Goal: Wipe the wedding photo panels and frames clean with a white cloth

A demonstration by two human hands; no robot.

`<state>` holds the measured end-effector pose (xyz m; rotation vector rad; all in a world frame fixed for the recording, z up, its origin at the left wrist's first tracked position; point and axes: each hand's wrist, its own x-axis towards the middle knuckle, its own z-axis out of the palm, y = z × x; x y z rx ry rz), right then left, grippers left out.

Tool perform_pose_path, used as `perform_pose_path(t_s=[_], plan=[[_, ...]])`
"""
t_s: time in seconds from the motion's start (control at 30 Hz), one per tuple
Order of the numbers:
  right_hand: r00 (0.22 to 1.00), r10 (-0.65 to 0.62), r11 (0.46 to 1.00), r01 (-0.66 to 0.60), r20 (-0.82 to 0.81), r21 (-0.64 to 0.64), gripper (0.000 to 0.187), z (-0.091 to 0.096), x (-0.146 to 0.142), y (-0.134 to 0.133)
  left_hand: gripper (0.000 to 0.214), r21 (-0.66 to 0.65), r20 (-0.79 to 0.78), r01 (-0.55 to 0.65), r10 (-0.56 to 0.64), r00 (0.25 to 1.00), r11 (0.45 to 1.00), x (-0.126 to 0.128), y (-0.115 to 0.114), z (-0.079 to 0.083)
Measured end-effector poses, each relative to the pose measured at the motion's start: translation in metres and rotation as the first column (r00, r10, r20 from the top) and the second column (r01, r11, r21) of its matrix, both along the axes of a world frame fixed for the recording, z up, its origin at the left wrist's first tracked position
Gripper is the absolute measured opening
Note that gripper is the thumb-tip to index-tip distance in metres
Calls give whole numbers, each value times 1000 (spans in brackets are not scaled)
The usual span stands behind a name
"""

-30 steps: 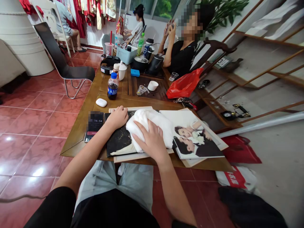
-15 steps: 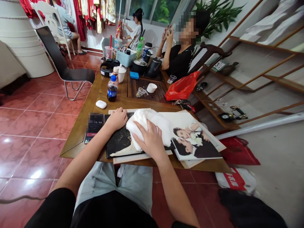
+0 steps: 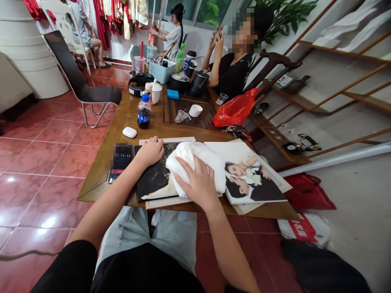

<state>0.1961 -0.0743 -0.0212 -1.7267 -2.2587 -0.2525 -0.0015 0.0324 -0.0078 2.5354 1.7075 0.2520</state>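
A dark photo print [image 3: 154, 177] lies on a pale backing board at the near edge of the wooden table [image 3: 100, 167]. My left hand [image 3: 151, 150] rests on the print's top left corner with its fingers curled down on it. A bunched white cloth [image 3: 198, 160] lies on the print, and my right hand [image 3: 198, 183] presses on it with fingers bent over the fabric. To the right lies a stack of wedding portrait prints [image 3: 253, 181].
A phone [image 3: 120, 160] lies left of the print, with a white earbud case [image 3: 130, 132] and a cola bottle [image 3: 143, 112] beyond. Cups, kettles and a red bag [image 3: 235, 110] crowd the far half. A person sits at the far right; a black chair [image 3: 82, 77] stands left.
My right hand and the cloth have slid slightly to the right across the print. My left hand has stayed on the corner.
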Motion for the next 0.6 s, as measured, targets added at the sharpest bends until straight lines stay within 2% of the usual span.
perform_pose_path(t_s=[0.17, 0.3, 0.43, 0.6], plan=[[998, -41, 999, 41, -51, -1, 54, -1, 0, 36, 35, -10, 0, -4, 4, 1000, 1000, -1, 0, 1], [996, -71, 997, 69, -53, -33, 55, -2, 0, 48, 34, -26, 4, -5, 6, 1000, 1000, 0, 0, 3], [997, -69, 998, 69, -29, 7, 54, -4, 1, 35, 34, -14, 0, -13, 13, 1000, 1000, 0, -1, 3], [1000, -16, 999, 16, -11, 28, 54, -7, 7, 0, 36, -7, -7, -8, 8, 1000, 1000, 1, -1, 3]])
